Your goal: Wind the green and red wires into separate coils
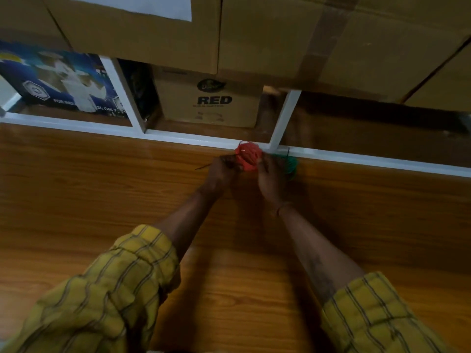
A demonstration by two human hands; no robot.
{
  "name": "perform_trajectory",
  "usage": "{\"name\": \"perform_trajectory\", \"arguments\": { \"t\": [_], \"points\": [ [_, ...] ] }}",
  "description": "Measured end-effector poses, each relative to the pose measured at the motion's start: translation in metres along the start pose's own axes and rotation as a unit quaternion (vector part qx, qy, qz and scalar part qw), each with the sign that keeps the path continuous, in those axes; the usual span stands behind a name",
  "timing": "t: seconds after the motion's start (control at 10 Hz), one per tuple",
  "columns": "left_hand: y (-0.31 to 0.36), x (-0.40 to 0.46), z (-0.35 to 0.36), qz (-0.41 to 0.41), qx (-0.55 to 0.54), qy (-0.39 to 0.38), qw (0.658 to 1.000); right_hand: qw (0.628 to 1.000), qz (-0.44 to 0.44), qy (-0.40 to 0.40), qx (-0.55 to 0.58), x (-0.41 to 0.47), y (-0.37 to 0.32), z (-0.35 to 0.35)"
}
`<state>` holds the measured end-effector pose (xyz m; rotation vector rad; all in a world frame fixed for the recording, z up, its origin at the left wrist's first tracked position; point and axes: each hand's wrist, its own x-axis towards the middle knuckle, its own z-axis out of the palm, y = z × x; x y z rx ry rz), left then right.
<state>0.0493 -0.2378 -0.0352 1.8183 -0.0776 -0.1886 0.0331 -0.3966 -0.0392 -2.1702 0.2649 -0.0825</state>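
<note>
On the wooden table [102, 200], against its white rail [178, 136], both hands work the red coil [248, 156]. The left hand [221, 171] pinches its side; the right hand [271, 178] cups the other. The green coil [291, 165] lies just right of the red. Wire looks light and springy, best pinched across the loops.

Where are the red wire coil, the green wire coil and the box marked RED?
red wire coil [248, 156], head view, middle of the bundle.
green wire coil [291, 165], head view, visible right part.
box marked RED [211, 103], head view, front face.
</note>
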Motion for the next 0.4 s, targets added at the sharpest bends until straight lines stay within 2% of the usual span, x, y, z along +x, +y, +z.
{"name": "perform_trajectory", "arguments": {
  "t": [0.1,0.2,0.3,0.4],
  "points": [
    [-0.008,-0.003,0.004,0.071,0.079,-0.02,0.994,0.99,-0.092,-0.006,-0.104,-0.004,0.02,0.009],
    [-0.017,-0.006,0.002,0.13,0.199,0.018,0.971,0.972,-0.112,-0.08,-0.19,-0.007,0.036,0.013],
    [-0.017,-0.005,0.0,0.235,0.223,0.015,0.946,0.956,-0.132,-0.106,-0.239,-0.013,0.051,0.007],
    [-0.014,-0.004,-0.001,0.258,0.269,0.003,0.928,0.949,-0.178,-0.014,-0.259,-0.019,0.05,-0.012]
  ]
}}
